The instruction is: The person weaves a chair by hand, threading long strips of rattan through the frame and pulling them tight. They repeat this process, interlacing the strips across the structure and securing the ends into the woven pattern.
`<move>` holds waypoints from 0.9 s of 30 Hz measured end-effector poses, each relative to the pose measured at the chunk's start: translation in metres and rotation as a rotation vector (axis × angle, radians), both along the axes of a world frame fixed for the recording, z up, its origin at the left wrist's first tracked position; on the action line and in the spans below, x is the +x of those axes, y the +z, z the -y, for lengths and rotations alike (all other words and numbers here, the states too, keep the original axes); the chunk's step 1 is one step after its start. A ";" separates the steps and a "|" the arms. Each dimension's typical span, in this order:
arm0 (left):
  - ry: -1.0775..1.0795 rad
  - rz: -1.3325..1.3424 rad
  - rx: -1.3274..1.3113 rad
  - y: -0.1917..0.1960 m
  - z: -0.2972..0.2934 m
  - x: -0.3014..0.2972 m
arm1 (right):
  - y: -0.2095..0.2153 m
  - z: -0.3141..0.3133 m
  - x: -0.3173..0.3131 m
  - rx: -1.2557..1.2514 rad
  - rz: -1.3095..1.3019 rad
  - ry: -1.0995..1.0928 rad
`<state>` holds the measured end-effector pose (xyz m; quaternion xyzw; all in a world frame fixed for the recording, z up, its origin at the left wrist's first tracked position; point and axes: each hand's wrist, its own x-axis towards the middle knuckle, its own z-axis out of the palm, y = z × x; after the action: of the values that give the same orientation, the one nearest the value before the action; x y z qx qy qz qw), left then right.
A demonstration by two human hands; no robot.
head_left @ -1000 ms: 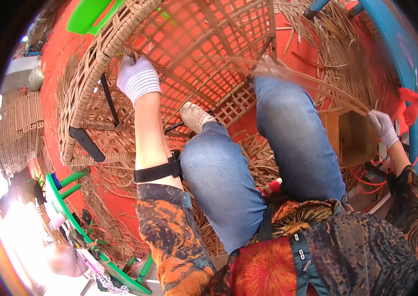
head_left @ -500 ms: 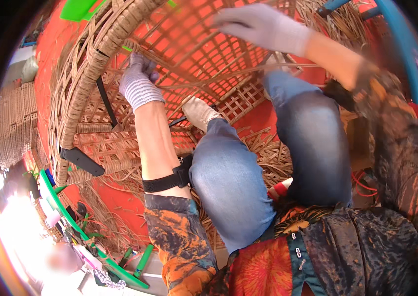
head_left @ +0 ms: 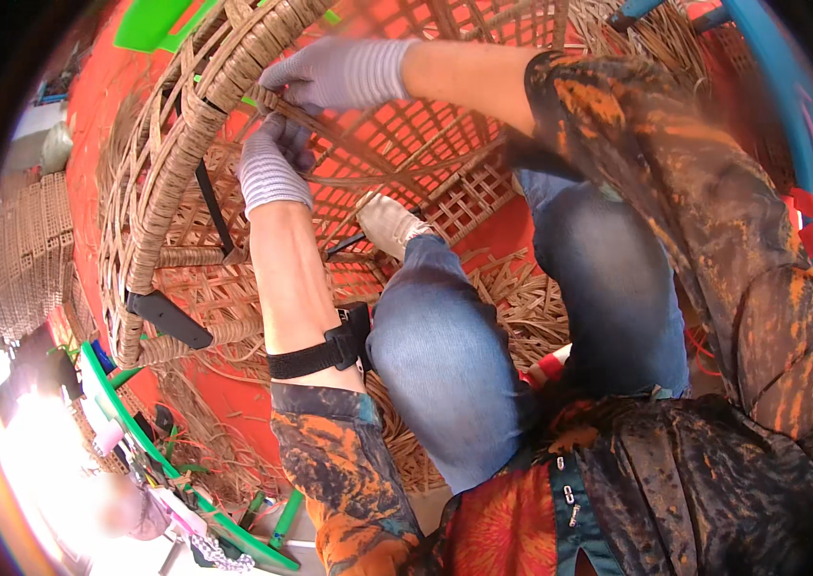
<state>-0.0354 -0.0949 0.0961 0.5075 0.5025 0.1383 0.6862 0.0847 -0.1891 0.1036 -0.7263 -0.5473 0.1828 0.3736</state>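
A large wicker frame (head_left: pixel 171 182) of woven rattan strips on a dark metal skeleton stands before my knees. My left hand (head_left: pixel 270 165), in a grey striped glove, grips rattan strands at the frame's inner rim. Just above it my right hand (head_left: pixel 339 75), gloved too, reaches across and pinches a thin rattan strand (head_left: pixel 349 130) beside the thick wrapped rim. The two hands almost touch. A lattice panel (head_left: pixel 445 182) of woven strips lies behind them.
My knees in blue jeans (head_left: pixel 445 346) and a pale shoe (head_left: pixel 389 223) rest on loose rattan strips over an orange floor. A green frame with small tools (head_left: pixel 138 432) lies at lower left. A woven panel (head_left: pixel 27 254) stands at far left, a blue tube (head_left: pixel 790 106) at right.
My right hand has swung from far right, across the frame, to the rim beside my left hand. My left hand stayed on the rim and shifted slightly lower.
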 end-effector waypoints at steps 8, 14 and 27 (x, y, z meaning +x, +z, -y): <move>-0.087 -0.077 0.549 0.028 0.028 -0.025 | 0.065 0.141 0.011 -0.289 0.232 0.134; -0.233 -0.373 0.912 0.047 0.067 0.009 | 0.093 0.355 -0.033 -0.345 0.178 -0.119; -0.119 0.085 0.481 -0.006 0.018 -0.007 | -0.001 0.523 -0.031 -0.855 0.375 -0.426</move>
<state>-0.0428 -0.1127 0.0899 0.6785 0.3950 0.2348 0.5732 0.0536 -0.7125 0.1024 -0.9299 -0.3210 0.1764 -0.0323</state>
